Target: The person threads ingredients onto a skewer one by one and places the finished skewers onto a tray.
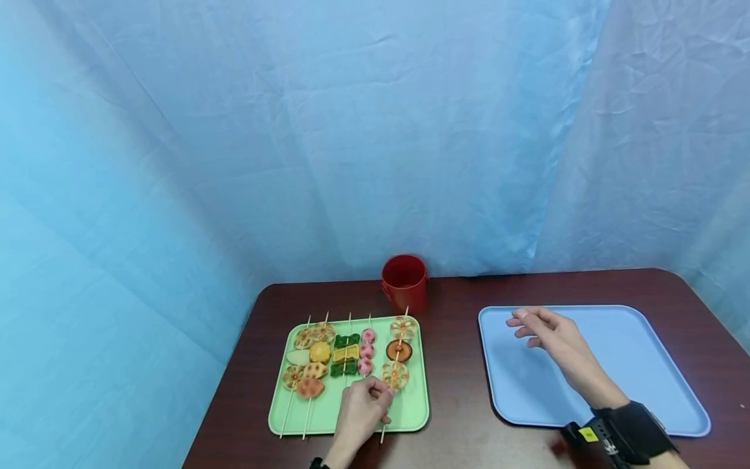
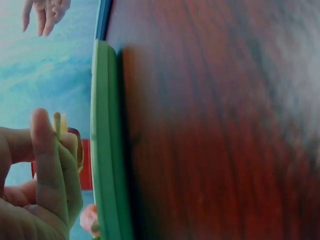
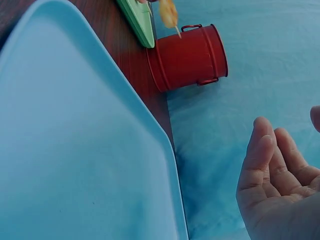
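Note:
My left hand (image 1: 362,407) pinches the stick of a skewer (image 1: 399,352) between thumb and fingers, near the lower end. This skewer carries two lotus root slices with a brown mushroom slice between them. It overlaps the right side of the green tray (image 1: 410,417), and its tip shows above the tray's edge in the right wrist view. Left of it lie a pink ball skewer (image 1: 366,352), a green and yellow skewer (image 1: 346,354) and two mixed skewers at the far left. Over the blue tray (image 1: 609,365), my right hand (image 1: 553,339) hovers with loosely bent fingers, holding nothing.
A red bucket (image 1: 405,281) with small side handles stands behind the green tray, near the table's back edge. Dark brown wooden table (image 1: 454,365) shows between the two trays. A light blue curtain (image 1: 375,143) hangs behind the table.

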Motion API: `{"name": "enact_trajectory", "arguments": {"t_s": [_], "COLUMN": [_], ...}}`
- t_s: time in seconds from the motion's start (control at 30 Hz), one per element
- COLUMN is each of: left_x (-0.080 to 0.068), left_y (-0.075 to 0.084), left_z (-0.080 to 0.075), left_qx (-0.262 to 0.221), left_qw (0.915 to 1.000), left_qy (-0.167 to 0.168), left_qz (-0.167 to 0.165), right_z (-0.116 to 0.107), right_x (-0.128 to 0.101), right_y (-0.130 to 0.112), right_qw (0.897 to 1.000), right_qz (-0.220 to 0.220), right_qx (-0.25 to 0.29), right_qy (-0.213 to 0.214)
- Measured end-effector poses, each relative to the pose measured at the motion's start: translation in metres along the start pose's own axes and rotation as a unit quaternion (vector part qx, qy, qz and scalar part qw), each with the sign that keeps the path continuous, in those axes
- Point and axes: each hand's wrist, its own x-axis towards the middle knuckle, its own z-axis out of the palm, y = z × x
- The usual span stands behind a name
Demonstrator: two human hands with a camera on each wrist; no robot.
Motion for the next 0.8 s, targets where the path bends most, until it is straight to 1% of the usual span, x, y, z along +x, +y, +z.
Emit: {"name": "enact_trajectory", "arguments": {"t_s": [0.27, 0.4, 0.53, 0.6, 0.7, 0.8], "left_x": [0.007, 0.011, 0.012, 0.012, 0.012, 0.014], "left_y": [-0.004, -0.004, -0.003, -0.002, 0.002, 0.007], "left_z": [-0.005, -0.006, -0.008, -0.011, -0.016, -0.024], "left_qx": [0.007, 0.009, 0.007, 0.027, 0.076, 0.133], "left_qw": [0.9998, 0.9997, 0.9994, 0.999, 0.9961, 0.9897], "left_qy": [-0.001, -0.01, -0.026, -0.034, -0.042, -0.029], "left_qz": [-0.021, -0.023, -0.022, -0.013, 0.012, 0.043], "right_z": [-0.002, -0.003, -0.004, -0.004, -0.005, -0.009], "right_x": [-0.001, -0.003, -0.003, -0.004, -0.004, -0.005], "right_y": [0.001, 0.002, 0.002, 0.003, 0.005, 0.007], "right_qw": [1.0, 1.0, 1.0, 1.0, 1.0, 1.0], "right_qz": [0.005, 0.005, 0.004, 0.003, -0.004, -0.009], "right_qx": [-0.001, -0.003, -0.008, -0.009, -0.005, -0.011], "right_qy": [-0.005, 0.001, 0.008, 0.011, 0.012, 0.016]}}
